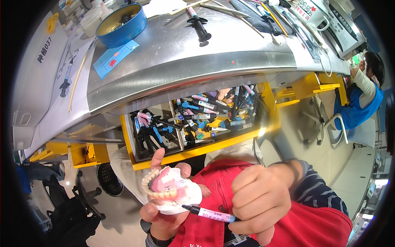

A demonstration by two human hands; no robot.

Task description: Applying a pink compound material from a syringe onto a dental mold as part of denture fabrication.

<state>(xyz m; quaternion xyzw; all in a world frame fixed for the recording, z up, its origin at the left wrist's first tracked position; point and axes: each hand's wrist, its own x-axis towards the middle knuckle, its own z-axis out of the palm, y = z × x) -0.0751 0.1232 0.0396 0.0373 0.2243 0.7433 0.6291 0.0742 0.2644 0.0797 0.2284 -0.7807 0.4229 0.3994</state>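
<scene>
My left hand (166,224) is closed around a white plaster dental model (191,191), fingers and thumb at its edges. Cream artificial teeth and pink gum material line the model's arch, facing up. A resin syringe (212,214) with a white and pink label and a black tip is gripped in my right hand (263,197), its rear end hidden by the fingers. Its tip points left at the pink lower rim of the model, close against it; whether it touches I cannot tell.
An open yellow drawer (193,152) full of syringes sits just beyond my hands. On the metal bench (164,53) are a blue round tin (119,39), a black-plunger syringe (199,26), a blue card (115,58) and thin tools. A person in blue (358,107) sits at far right.
</scene>
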